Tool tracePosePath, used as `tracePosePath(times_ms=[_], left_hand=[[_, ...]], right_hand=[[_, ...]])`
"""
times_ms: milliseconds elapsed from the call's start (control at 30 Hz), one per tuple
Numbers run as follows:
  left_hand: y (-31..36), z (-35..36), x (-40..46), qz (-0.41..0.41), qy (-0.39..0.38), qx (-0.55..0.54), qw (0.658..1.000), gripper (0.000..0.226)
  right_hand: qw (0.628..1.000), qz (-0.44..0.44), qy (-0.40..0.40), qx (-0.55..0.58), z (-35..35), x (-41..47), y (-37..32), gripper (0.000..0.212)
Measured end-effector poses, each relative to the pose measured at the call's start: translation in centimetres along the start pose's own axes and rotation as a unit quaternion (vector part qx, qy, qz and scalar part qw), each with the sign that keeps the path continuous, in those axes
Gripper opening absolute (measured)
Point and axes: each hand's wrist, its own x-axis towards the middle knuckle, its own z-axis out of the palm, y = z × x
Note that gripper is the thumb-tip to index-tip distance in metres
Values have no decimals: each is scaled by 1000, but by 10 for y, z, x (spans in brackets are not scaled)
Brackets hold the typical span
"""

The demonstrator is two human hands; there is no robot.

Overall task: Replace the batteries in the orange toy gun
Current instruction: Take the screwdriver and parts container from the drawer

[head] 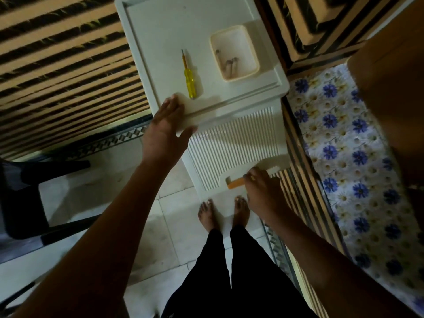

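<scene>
A white plastic table (146, 37) stands in front of me with a ribbed lower shelf (229, 152) under it. My left hand (165, 131) rests open on the table's near left corner. Low on the shelf's near right edge, my right hand (263, 191) is closed around an orange object (235, 182); only a short end of it shows, so I cannot tell what it is. A yellow-handled screwdriver (189, 76) lies on the tabletop. Several batteries (228, 63) lie in a small cream tray (249, 73) at the table's right.
A striped sofa (57, 72) is on the left and more striped upholstery (321, 24) at the back right. A floral blue-and-white cloth (339, 138) covers a surface on the right. A black chair (34, 191) stands lower left. My bare feet (222, 214) are on the tiled floor.
</scene>
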Motion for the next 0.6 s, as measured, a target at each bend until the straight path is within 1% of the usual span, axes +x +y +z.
tracePosePath(times_ms=[67,200,233,300,333,367,433,467,500,533,567,600], left_hand=[[-11,6,-2,28,7,15,999,73],[-31,14,-6,106,27,64,992,83],[-36,17,-6,118,32,79,989,85],[-42,22,-7,131,50,105,985,86],[-43,24,-8,134,62,115,982,84],[-43,26,-9,136,74,124,980,81],[-43,30,-10,132,92,136,978,75],[-42,31,-11,128,99,137,977,74],[-41,33,-11,126,102,135,977,73],[-40,34,-11,124,104,134,978,71],[-41,34,-10,122,105,136,978,71],[-42,34,-9,120,105,138,978,71]], right_hand=[[1000,-9,-25,5,8,23,-3,57],[998,2,-32,50,22,86,-8,72],[996,9,-33,81,23,103,-10,76],[982,31,-29,184,22,136,-14,78],[970,48,-12,236,20,148,-16,74],[957,70,20,280,17,156,-18,65],[923,117,102,352,11,160,-24,43],[898,141,142,391,9,157,-27,38],[868,167,173,434,10,155,-29,38],[834,201,183,480,11,154,-32,48],[798,239,173,526,14,156,-34,67],[755,279,141,577,17,162,-37,92]])
